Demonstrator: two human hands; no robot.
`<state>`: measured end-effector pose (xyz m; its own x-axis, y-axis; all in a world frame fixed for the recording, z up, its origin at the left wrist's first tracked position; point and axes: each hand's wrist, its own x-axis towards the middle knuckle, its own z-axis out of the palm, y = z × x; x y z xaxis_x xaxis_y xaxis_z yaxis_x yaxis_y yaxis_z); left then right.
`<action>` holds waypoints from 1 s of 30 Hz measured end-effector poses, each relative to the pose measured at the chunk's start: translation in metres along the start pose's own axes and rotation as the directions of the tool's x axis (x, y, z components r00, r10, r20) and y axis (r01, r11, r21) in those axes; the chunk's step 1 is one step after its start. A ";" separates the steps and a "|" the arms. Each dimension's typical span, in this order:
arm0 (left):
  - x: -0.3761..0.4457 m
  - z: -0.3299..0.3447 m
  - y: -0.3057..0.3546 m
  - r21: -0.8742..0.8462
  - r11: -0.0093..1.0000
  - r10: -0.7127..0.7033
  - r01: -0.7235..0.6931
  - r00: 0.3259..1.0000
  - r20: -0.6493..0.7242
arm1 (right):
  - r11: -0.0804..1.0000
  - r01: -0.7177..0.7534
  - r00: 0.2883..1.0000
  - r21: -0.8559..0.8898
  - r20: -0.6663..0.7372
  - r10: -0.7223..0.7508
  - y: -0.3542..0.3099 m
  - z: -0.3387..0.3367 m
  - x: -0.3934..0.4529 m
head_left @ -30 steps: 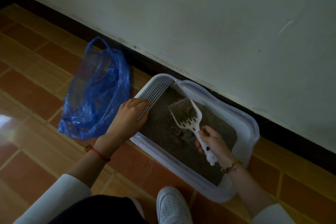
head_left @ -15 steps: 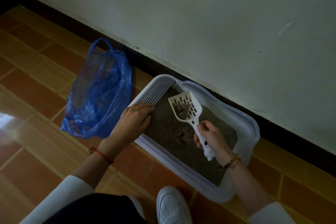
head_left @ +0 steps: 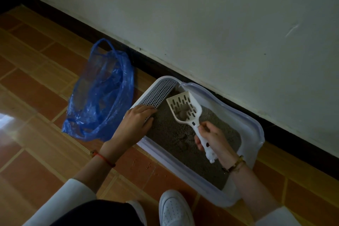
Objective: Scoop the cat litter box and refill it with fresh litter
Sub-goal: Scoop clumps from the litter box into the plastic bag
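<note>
Bag [head_left: 102, 97] left of litter box [head_left: 255, 130]; shoe [head_left: 174, 209] near.

No legible text — no labels, brands or numbers.

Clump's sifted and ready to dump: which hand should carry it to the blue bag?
Right hand: it already grips the scoop holding the clump. Left hand rests on the litter box edge beside the blue bag.

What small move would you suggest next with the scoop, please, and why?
Probably carry the scoop left to the blue bag: the right hand holds it above the litter with a clump left in it, and the bag sits open beside the box.
</note>
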<state>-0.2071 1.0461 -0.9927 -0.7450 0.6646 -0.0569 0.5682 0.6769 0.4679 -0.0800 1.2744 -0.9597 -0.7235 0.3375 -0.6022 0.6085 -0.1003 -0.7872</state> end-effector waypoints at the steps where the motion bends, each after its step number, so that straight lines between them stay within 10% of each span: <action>1: 0.000 0.000 -0.001 -0.002 1.000 0.003 -0.003 1.000 -0.010 | 1.000 0.006 1.000 -0.006 -0.003 -0.006 0.000 0.001 0.000; 13: -0.014 -0.023 -0.033 0.073 0.954 -0.242 0.290 0.893 -0.379 | 0.996 0.068 0.995 -0.060 0.075 -0.063 -0.034 0.033 0.007; 20: -0.013 -0.022 -0.075 0.102 0.878 -0.443 0.467 0.875 -0.196 | 0.988 0.122 0.962 -0.096 0.255 -0.094 -0.084 0.088 0.037; 30: -0.014 -0.017 -0.088 0.126 0.968 -0.195 0.217 0.966 -0.171 | 0.808 0.382 0.901 -0.449 0.373 -0.219 -0.109 0.165 0.106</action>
<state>-0.2527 0.9716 -1.0187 -0.8899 0.4561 0.0049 0.4321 0.8396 0.3293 -0.2768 1.1668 -0.9593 -0.9071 -0.0233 -0.4202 0.3615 0.4679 -0.8065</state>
